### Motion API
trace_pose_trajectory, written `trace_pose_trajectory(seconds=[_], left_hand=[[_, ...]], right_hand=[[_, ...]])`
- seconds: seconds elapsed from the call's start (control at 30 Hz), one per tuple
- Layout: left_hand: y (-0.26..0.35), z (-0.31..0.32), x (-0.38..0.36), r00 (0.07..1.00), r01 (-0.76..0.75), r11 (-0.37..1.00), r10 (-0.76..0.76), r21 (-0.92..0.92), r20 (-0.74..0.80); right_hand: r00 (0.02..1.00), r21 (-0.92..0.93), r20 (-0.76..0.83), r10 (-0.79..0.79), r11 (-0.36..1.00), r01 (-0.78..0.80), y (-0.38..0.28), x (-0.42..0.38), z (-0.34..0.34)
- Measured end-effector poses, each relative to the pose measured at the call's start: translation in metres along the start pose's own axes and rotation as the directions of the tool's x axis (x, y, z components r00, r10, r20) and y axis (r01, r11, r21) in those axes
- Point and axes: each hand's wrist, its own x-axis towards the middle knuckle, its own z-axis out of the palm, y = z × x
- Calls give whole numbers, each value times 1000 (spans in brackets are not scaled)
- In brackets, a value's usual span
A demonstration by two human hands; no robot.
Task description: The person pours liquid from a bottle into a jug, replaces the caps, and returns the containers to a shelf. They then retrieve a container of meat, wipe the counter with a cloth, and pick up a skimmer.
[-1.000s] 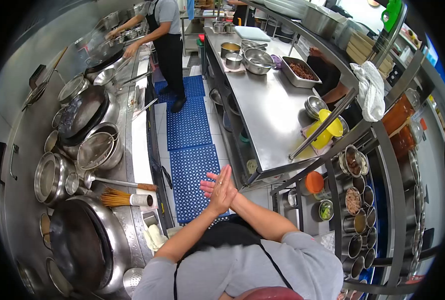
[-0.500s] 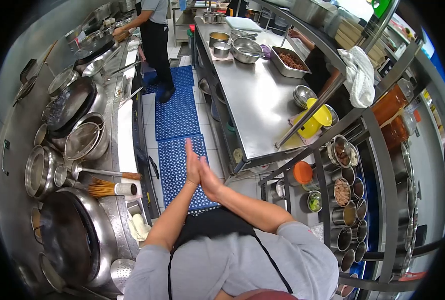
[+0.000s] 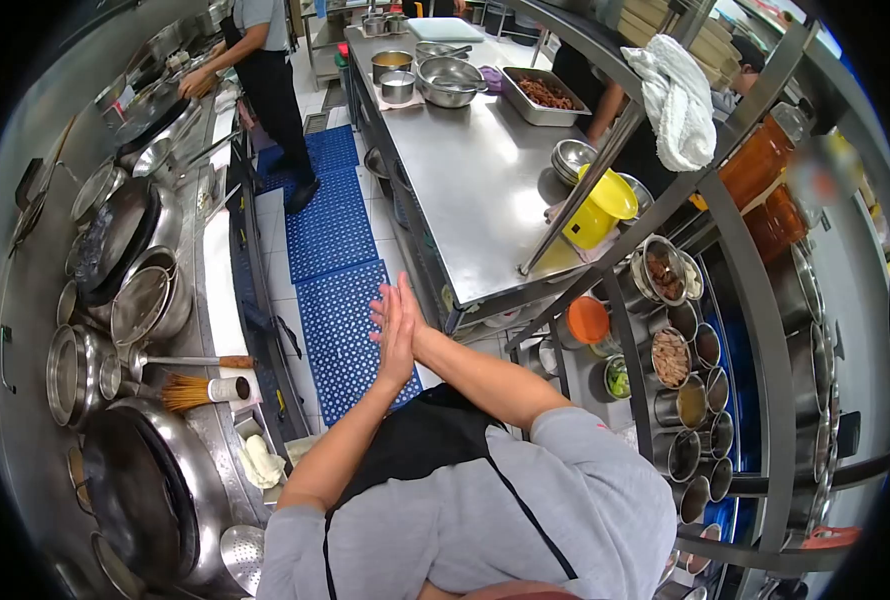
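In front of my body, above a blue perforated floor mat (image 3: 340,345), my two hands are pressed against each other. My left hand (image 3: 398,340) lies with its back toward the stove side, its fingers stretched and slightly apart. Palm to palm with it, or nearly so, is my right hand (image 3: 413,308), partly hidden behind the other. Neither hand shows an object in it.
Woks (image 3: 130,490), pots and a bamboo brush (image 3: 187,391) line the stove at left. A steel table (image 3: 485,190) bears bowls and a meat tray (image 3: 543,97). Racks with ingredient pots (image 3: 671,358) stand at right. One person (image 3: 265,80) works at the stove; another is behind the table.
My hands have shifted against each other, with the fingers now overlapping and more spread. The view has turned a little, so the surroundings sit further left.
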Motion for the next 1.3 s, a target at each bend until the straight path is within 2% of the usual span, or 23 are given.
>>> trace_pose_trajectory(seconds=[0.03,0.07,0.2,0.3,0.47,0.5,0.57,0.6,0.63,0.67,0.7,0.73,0.77,0.8,0.83,0.9,0.93,1.0,1.07,1.13,1.23,1.27,1.3], left_hand=[[-9,-6,-1,992,-120,977,111,177,60],[2,-13,1,986,-162,959,146,232,82],[-9,-30,4,889,-457,837,436,300,138],[-21,-31,6,833,-548,783,543,292,107],[-70,-52,-2,861,-488,725,493,485,130],[-81,-57,-9,915,-391,793,392,467,101],[-88,-60,-25,985,-172,890,165,421,55],[-85,-52,-30,998,-19,939,38,343,-50],[-85,-48,-30,980,165,891,-198,423,34],[-87,-47,-30,898,324,793,-429,515,95],[-88,-45,-27,761,444,655,-636,612,128],[-82,-43,-24,725,287,741,-582,607,368],[-70,-41,-19,636,134,819,-503,557,586],[-55,-38,-14,501,-2,884,-403,467,766],[-32,-30,-11,480,173,942,-335,287,811],[9,-31,14,240,546,805,-415,232,878],[-17,-30,11,333,517,855,-247,43,910],[-18,-34,17,543,692,668,-234,-273,806],[-19,-38,21,702,707,404,-299,-581,646],[-32,-38,17,723,690,441,-382,-574,576],[-58,-36,9,758,649,599,-466,-469,456],[-66,-36,0,769,635,655,-488,-408,413],[-73,-38,-8,780,620,706,-507,-342,368]], right_hand=[[999,73,35,35,997,-37,3,-10,3],[997,110,63,54,992,-60,4,-18,5],[988,187,131,86,976,-110,8,-46,16],[978,151,174,115,978,-142,8,-51,13],[885,-89,415,211,978,-191,14,-53,-12],[850,-152,475,227,973,-175,12,-56,-15],[902,-342,334,274,927,-154,10,-60,-24],[922,-434,261,287,888,-154,10,-61,-29],[937,-520,188,294,839,-159,10,-61,-33],[957,-579,284,67,807,116,11,-61,-40],[953,-651,304,-13,728,217,17,-50,-49],[940,-712,330,-87,631,309,26,-34,-65],[918,-762,364,-156,517,389,31,-24,-74],[933,-670,360,-15,692,269,26,-26,-69],[905,-595,387,177,798,99,18,-30,-64],[720,-438,487,494,852,-288,-4,-39,-52],[679,-344,557,478,877,-336,-15,-48,-43],[762,-172,569,308,951,-255,-13,-45,-43],[821,-6,544,173,979,-203,7,-25,-51],[688,135,698,196,909,-396,32,8,-89],[730,155,636,250,886,-438,37,-8,-88],[859,81,398,321,921,-382,43,-14,-86],[931,-10,129,341,939,-343,51,-18,-88]])
